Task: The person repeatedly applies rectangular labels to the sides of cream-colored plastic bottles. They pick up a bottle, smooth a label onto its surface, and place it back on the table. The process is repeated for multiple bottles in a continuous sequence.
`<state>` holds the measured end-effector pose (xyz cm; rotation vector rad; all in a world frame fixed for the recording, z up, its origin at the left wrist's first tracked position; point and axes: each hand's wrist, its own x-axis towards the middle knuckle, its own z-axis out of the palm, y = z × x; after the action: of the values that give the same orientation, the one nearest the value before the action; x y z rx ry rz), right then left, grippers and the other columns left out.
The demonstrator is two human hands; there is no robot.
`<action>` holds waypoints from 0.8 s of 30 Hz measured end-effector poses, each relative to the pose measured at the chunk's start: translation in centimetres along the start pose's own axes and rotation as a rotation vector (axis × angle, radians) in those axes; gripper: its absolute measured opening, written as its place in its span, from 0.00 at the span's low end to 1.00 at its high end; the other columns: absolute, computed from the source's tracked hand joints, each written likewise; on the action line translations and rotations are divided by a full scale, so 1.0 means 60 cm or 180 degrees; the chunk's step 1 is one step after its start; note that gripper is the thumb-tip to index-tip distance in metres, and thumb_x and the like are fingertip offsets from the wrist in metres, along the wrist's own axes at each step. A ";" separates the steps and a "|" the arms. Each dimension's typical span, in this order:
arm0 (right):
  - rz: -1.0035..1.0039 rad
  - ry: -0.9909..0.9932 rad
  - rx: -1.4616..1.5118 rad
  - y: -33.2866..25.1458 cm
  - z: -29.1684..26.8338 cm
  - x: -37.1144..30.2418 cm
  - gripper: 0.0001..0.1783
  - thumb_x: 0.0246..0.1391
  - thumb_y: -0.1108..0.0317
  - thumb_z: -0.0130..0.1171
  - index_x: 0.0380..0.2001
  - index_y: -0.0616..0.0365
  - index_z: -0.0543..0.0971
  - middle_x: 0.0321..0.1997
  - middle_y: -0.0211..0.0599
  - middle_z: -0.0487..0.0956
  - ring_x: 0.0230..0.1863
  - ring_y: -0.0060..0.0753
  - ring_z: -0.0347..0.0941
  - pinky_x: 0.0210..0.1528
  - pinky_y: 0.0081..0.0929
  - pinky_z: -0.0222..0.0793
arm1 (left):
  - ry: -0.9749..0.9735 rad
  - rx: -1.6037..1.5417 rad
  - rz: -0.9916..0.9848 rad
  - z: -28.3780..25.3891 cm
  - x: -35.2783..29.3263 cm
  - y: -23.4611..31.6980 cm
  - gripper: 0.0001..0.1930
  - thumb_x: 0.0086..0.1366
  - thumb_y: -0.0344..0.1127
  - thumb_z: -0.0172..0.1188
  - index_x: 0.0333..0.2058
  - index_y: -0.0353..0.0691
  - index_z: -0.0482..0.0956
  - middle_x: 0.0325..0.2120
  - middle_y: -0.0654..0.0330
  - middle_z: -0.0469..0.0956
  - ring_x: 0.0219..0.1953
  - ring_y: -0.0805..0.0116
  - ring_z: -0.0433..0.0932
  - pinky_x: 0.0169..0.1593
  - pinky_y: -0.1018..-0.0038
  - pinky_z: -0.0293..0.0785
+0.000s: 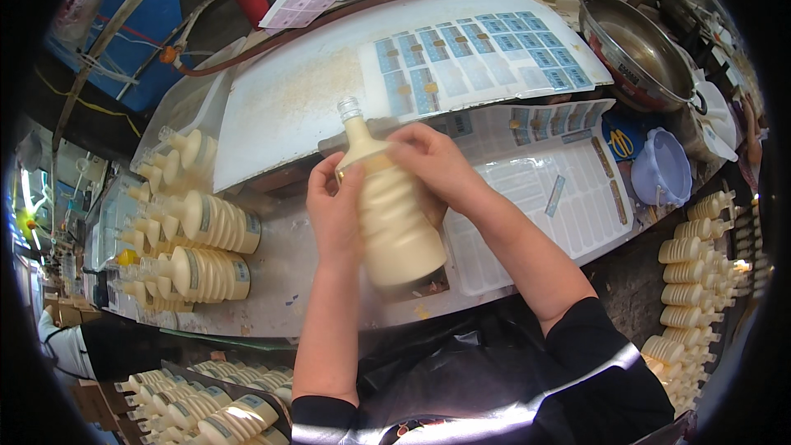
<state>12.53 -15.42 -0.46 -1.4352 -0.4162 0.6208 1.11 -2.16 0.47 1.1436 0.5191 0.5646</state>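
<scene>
A cream ribbed bottle (395, 231) with a clear threaded neck leans away from me, its base near the table's front edge. A narrow gold label strip (379, 163) lies across its shoulder. My left hand (334, 202) is closed at the strip's left end, thumb and fingertips pinched against the bottle. On the other side, my right hand (432, 163) has its fingertips pressed together at the strip's right end. The far side of the bottle is hidden.
Rows of labelled bottles (206, 272) stand at the left. A white board (288, 107) bears blue label sheets (494, 41). To the right are a white tray (527, 198) with label strips, a lilac bucket (662, 166), yellow-handled scissors (621, 145) and a metal pan (643, 45).
</scene>
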 end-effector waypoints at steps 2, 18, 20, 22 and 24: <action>0.0040 -0.0089 0.0345 0.007 -0.009 0.007 0.15 0.64 0.63 0.63 0.48 0.61 0.79 0.42 0.34 0.83 0.42 0.20 0.78 0.47 0.22 0.74 | 0.0000 -0.0003 0.0015 0.000 0.000 0.000 0.19 0.67 0.32 0.68 0.53 0.37 0.73 0.40 0.59 0.79 0.39 0.75 0.79 0.41 0.78 0.78; 0.0659 0.0735 0.0793 -0.022 -0.039 -0.005 0.21 0.69 0.52 0.54 0.39 0.58 0.86 0.39 0.30 0.82 0.42 0.22 0.77 0.49 0.24 0.72 | -0.0053 -0.0077 -0.0047 0.001 0.002 -0.001 0.17 0.69 0.31 0.66 0.53 0.37 0.74 0.43 0.61 0.76 0.43 0.74 0.77 0.48 0.75 0.78; 0.0306 0.0633 0.1173 -0.058 -0.036 -0.021 0.15 0.65 0.61 0.59 0.45 0.62 0.83 0.40 0.33 0.83 0.44 0.23 0.78 0.48 0.23 0.74 | -0.0049 -0.0113 -0.0021 -0.003 0.002 -0.001 0.17 0.69 0.31 0.66 0.53 0.37 0.74 0.43 0.61 0.77 0.43 0.74 0.77 0.48 0.75 0.78; -0.0168 0.0879 0.0533 -0.065 -0.019 -0.028 0.15 0.63 0.66 0.61 0.48 0.64 0.80 0.42 0.34 0.83 0.45 0.24 0.79 0.47 0.23 0.75 | -0.0074 -0.0115 0.0002 -0.002 0.003 -0.003 0.17 0.69 0.31 0.66 0.53 0.37 0.74 0.43 0.61 0.77 0.43 0.74 0.77 0.48 0.75 0.78; -0.0726 0.0931 -0.0160 -0.060 0.008 -0.040 0.17 0.60 0.70 0.63 0.51 0.65 0.79 0.43 0.35 0.84 0.45 0.26 0.80 0.47 0.23 0.76 | -0.0075 -0.0091 0.0040 -0.002 0.004 -0.006 0.16 0.69 0.31 0.66 0.53 0.37 0.74 0.43 0.61 0.77 0.43 0.75 0.77 0.48 0.76 0.77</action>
<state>10.90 -16.63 3.42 -1.4743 -0.3584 0.2135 1.27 -2.04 0.08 1.1257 0.4825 0.5670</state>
